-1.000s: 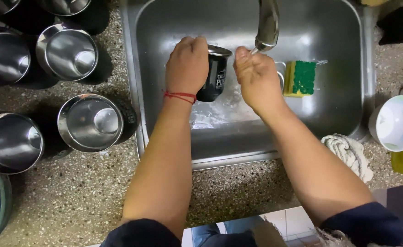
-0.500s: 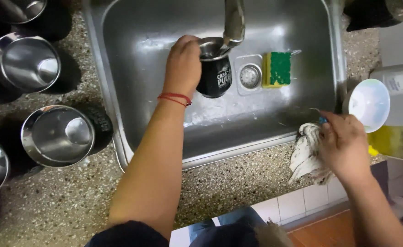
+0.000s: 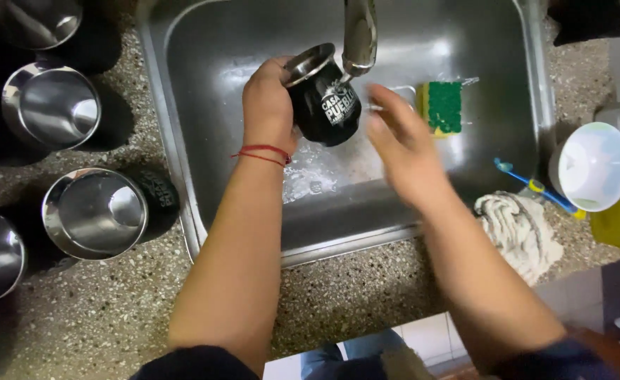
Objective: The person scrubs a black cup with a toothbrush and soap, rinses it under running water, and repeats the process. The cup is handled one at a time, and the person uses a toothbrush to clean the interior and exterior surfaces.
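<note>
Head view: the left hand (image 3: 268, 105) has its fingers wrapped round a black cup (image 3: 327, 98) with a steel rim, gripping it from the 9 o'clock side and holding it tilted, mouth toward 10 o'clock, over the steel sink (image 3: 183, 176). The cup sits just under the faucet spout (image 3: 359, 35), which comes down from 12 o'clock. A red thread band (image 3: 264, 153) circles the left wrist. The right hand (image 3: 401, 144) is blurred, at 3 o'clock of the cup and just beside it; its fingers are loosely spread and hold nothing, and whether they touch the cup cannot be told. At 3 o'clock of that hand a green and yellow sponge (image 3: 442, 105) lies in the sink. On the speckled stone surface (image 3: 366, 281), at 4 o'clock of the sink, lies a pale cloth (image 3: 517, 229) with a blue toothbrush (image 3: 532, 184) beside it, and further toward 3 o'clock stands a white cup (image 3: 591, 165). At 9 o'clock of the sink stand several more steel-rimmed black cups (image 3: 95, 211).
</note>
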